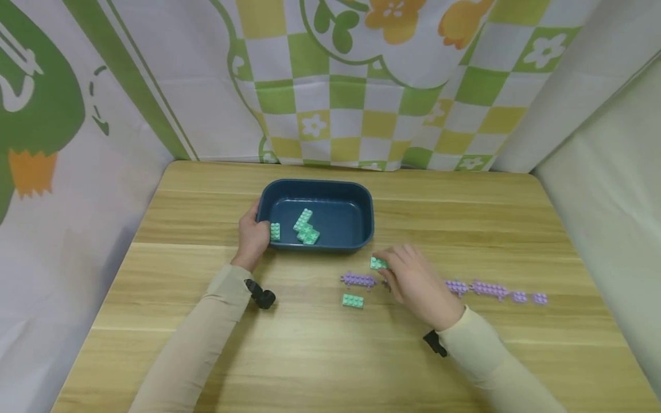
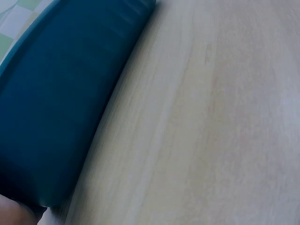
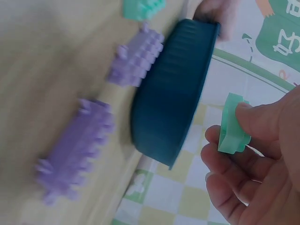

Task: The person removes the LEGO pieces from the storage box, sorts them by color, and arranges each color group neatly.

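My left hand grips the left end of a dark blue bin, its thumb over the rim. Inside the bin lie several mint-green toy bricks, one of them right by that thumb. Between thumb and fingers, my right hand pinches another mint-green brick, raised off the table just outside the bin's near right corner. Below it on the table is a loose mint-green brick. A studded purple brick lies to the left of the right hand, which hides part of the purple row.
More purple bricks stretch in a line to the right across the wooden table. A checked, flowered cloth hangs along the table's back edge, with pale cloth walls on both sides.
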A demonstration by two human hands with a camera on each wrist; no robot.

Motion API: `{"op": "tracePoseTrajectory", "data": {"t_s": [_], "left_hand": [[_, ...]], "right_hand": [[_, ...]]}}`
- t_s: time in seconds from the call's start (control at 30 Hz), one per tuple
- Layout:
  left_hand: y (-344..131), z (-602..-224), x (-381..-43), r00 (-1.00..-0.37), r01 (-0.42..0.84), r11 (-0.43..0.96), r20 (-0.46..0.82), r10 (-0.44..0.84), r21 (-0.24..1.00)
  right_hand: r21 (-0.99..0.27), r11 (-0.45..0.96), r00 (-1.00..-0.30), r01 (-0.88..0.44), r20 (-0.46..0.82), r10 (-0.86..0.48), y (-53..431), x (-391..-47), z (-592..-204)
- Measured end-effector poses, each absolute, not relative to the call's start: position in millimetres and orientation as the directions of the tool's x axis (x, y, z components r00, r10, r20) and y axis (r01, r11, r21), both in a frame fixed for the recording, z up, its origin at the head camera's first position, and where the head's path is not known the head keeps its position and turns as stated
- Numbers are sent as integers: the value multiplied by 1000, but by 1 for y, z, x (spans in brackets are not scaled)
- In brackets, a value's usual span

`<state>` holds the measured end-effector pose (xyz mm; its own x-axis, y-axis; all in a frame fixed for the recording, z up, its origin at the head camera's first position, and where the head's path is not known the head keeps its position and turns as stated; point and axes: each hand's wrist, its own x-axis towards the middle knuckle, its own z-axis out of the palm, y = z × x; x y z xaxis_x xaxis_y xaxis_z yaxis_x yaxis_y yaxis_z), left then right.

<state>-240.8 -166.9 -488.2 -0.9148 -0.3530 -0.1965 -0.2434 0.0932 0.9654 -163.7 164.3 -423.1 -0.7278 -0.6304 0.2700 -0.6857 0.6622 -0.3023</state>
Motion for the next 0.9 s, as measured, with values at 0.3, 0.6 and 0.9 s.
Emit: {"op": "tracePoseTrajectory", "data": {"t_s": [0.3,0.6,0.9], "left_hand": [[-168,-486,-242,-912,-255,99,-205,-354,962],[-167,-489,-241,-915,-241,85,-198,-351,967],[-167,-490,-241,-911,-249,94,-200,-361,964]], "right_hand": [[-314,650,-722,-692,299,-623,179,-143,-447],[-305,690,-753,-656,215,-622,183,-133,-461],[-292,711,-768,-640,195,-611,183,-130,-468]]}}
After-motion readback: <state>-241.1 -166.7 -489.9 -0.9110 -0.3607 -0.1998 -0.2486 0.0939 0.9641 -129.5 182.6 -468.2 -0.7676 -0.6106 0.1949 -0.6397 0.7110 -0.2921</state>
